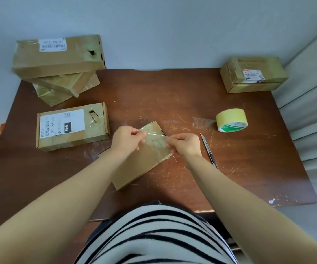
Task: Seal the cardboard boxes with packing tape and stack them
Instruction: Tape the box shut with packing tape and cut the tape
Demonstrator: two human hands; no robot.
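Dressed in white top [153, 237] with narrow black horizontal stripes; dark fabric edge [154, 202] at far hem. Bare-armed from left hand [127, 139] and right hand [187, 144] past elbows.

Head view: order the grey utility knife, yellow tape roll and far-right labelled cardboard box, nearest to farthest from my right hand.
1. Grey utility knife, just beside the right hand, on its right.
2. Yellow tape roll, farther right and back.
3. Labelled cardboard box, at the far right corner.

A scratched brown table [172, 88] stands against a pale wall [153, 25] (pleated curtain [309, 111] at right).
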